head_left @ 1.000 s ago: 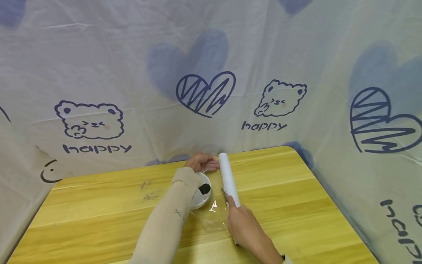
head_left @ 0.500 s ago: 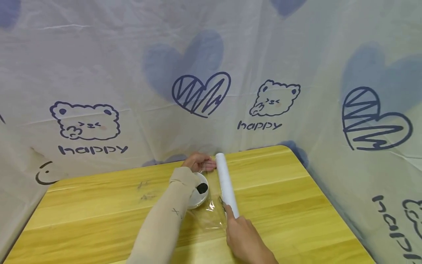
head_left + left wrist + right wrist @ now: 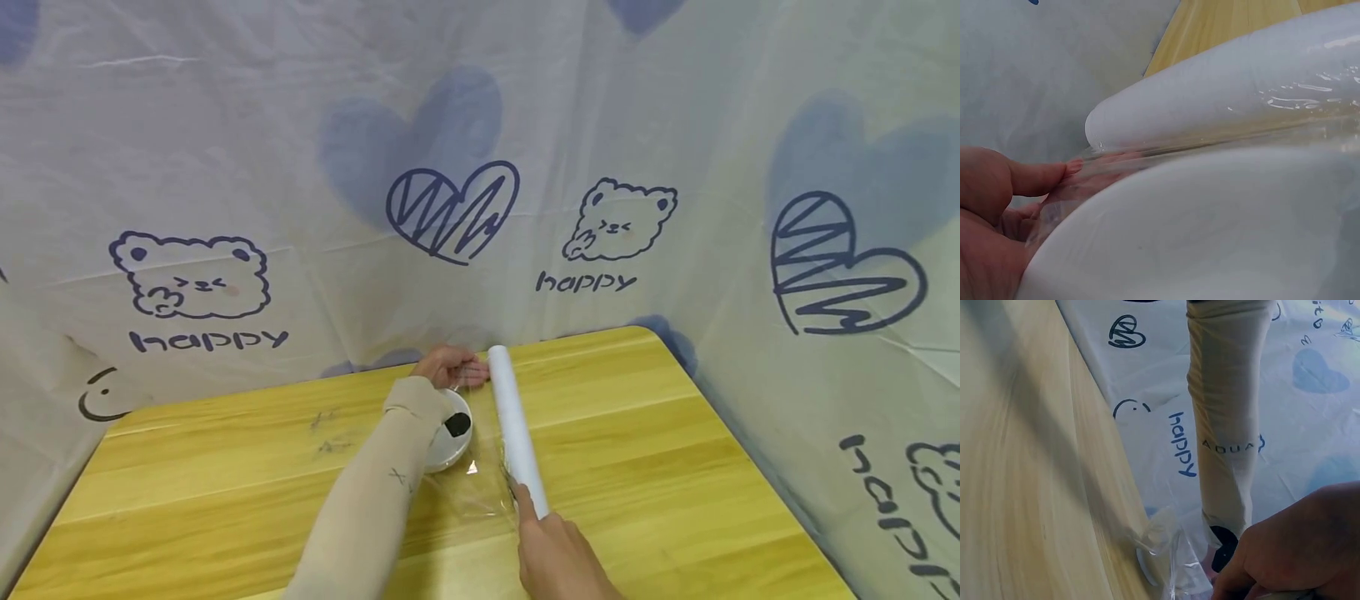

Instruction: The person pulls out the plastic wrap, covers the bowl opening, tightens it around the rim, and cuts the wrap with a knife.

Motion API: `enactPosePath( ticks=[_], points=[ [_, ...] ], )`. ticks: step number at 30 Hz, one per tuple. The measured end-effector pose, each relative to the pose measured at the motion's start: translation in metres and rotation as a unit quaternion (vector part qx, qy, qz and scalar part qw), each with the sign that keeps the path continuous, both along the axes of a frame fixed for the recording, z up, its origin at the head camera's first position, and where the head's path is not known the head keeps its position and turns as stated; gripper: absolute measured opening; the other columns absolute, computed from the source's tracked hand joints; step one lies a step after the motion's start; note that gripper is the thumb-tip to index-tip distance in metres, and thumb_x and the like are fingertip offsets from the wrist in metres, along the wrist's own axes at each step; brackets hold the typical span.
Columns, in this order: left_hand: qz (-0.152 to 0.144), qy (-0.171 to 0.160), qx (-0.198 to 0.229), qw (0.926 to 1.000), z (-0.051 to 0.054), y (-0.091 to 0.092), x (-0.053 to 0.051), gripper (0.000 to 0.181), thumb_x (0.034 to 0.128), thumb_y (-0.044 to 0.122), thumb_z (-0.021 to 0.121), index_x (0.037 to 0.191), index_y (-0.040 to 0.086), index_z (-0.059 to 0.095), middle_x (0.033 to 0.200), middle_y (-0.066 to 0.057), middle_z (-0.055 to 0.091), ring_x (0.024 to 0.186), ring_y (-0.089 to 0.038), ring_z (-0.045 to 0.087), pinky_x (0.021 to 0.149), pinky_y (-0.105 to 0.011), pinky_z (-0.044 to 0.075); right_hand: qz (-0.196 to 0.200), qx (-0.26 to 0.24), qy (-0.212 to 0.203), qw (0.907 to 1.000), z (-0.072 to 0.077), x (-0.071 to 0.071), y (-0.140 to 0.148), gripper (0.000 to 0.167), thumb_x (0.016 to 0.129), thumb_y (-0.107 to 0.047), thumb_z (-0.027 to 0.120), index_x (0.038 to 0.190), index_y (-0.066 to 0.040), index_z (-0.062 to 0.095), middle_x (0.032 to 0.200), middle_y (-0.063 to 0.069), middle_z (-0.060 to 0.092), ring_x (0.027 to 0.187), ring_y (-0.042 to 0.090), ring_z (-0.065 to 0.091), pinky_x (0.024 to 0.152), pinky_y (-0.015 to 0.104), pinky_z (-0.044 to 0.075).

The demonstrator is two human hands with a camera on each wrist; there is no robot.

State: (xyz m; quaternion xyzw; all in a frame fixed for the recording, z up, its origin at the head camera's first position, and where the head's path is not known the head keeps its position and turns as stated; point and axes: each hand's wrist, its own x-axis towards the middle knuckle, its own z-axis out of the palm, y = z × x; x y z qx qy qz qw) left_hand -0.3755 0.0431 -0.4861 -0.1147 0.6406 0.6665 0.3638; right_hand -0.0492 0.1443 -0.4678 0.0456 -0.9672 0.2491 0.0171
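A white bowl [image 3: 447, 454] sits on the table under clear plastic wrap [image 3: 483, 498], partly hidden by my left sleeve. The film runs toward a white roll of plastic wrap [image 3: 516, 421] lying just right of the bowl. At the far side, my left hand [image 3: 452, 367] pinches the film's edge between thumb and fingers; the left wrist view shows this grip above the bowl's rim [image 3: 1191, 231]. My right hand [image 3: 558, 554] holds a thin, grey, knife-like tool [image 3: 511, 481] along the roll's left side, against the film. Its handle is hidden by the hand.
The wood-grain table [image 3: 225, 483] is backed by a pale cloth [image 3: 337, 275] printed with hearts and bears, which also hangs on the right. A black object [image 3: 457, 425] sits at my left wrist, over the bowl.
My right hand and its tool have moved slightly nearer along the roll, and more of the roll's near end shows. The left hand keeps its pinch on the film. The view has shifted slightly.
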Motion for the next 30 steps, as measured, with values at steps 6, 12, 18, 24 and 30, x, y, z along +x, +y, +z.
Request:
enactPosePath(
  ticks=[6, 12, 18, 24, 30],
  points=[
    [0.005, -0.009, 0.002, 0.9999, 0.000, 0.000, 0.000, 0.027, 0.1074, 0.004, 0.051, 0.124, -0.015, 0.062, 0.102, -0.029, 0.073, 0.108, -0.037, 0.070, 0.097, -0.045, 0.054, 0.009, -0.011, -0.037, 0.9992, -0.003, 0.009, -0.003, 0.072, 0.078, 0.014, 0.070, 0.145, 0.013, 0.044, 0.053, -0.005, 0.041, 0.041, 0.004, 0.032, 0.034, 0.018, 0.032],
    [0.002, -0.018, 0.002, 0.9998, 0.001, 0.002, -0.001, 0.033, 0.1083, 0.005, 0.049, 0.134, -0.013, 0.056, 0.117, -0.031, 0.068, 0.120, -0.039, 0.062, 0.097, -0.045, 0.054, 0.012, -0.009, -0.043, 0.9990, -0.006, 0.018, -0.005, 0.069, 0.080, 0.006, 0.075, 0.142, 0.013, 0.046, 0.050, -0.007, 0.040, 0.038, -0.001, 0.029, 0.033, 0.016, 0.031],
    [0.011, -0.030, 0.002, 0.9995, 0.001, 0.002, -0.002, 0.034, 0.1087, 0.005, 0.047, 0.138, -0.011, 0.054, 0.118, -0.031, 0.068, 0.120, -0.038, 0.063, 0.096, -0.045, 0.055, 0.001, -0.008, -0.054, 0.9985, -0.007, 0.026, -0.004, 0.063, 0.084, 0.004, 0.069, 0.142, 0.011, 0.047, 0.050, -0.007, 0.038, 0.040, 0.001, 0.029, 0.035, 0.018, 0.029],
    [0.012, -0.037, 0.009, 0.9992, 0.000, 0.002, -0.002, 0.035, 0.1084, 0.003, 0.047, 0.140, -0.010, 0.053, 0.126, -0.032, 0.063, 0.121, -0.038, 0.061, 0.095, -0.045, 0.055, -0.007, -0.014, -0.072, 0.9973, -0.010, 0.034, -0.001, 0.070, 0.079, -0.007, 0.070, 0.143, 0.010, 0.047, 0.049, -0.005, 0.038, 0.040, 0.004, 0.031, 0.036, 0.020, 0.028],
    [0.021, -0.039, 0.019, 0.9989, 0.001, 0.004, -0.001, 0.036, 0.1076, 0.003, 0.049, 0.141, -0.011, 0.052, 0.127, -0.033, 0.061, 0.121, -0.040, 0.061, 0.095, -0.046, 0.055, -0.004, -0.023, -0.092, 0.9955, -0.013, 0.040, 0.003, 0.083, 0.087, -0.041, 0.077, 0.145, 0.011, 0.047, 0.049, -0.005, 0.038, 0.038, 0.002, 0.026, 0.035, 0.018, 0.025]
  ],
)
